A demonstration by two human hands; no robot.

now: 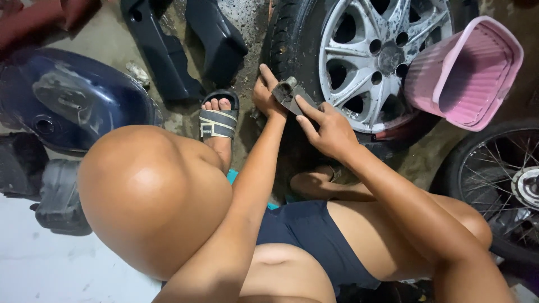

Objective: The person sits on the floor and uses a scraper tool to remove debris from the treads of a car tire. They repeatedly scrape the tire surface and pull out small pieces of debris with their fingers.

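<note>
My left hand (265, 92) and my right hand (328, 128) together hold a small grey metal part (288, 94) in front of me. The left thumb and fingers grip its left end, and the right fingers rest on its right side. The part is held just in front of a car tyre (289, 39) with a silver alloy wheel (375, 53), which lies tilted on the ground. My bare knees and dark shorts fill the lower view, and my left foot wears a striped sandal (218, 119).
A pink plastic basket (466, 73) leans by the wheel at right. A spoked motorcycle wheel (499, 185) is at the right edge. A dark blue tank (67, 98) and black fairing panels (168, 50) lie at left on the concrete floor.
</note>
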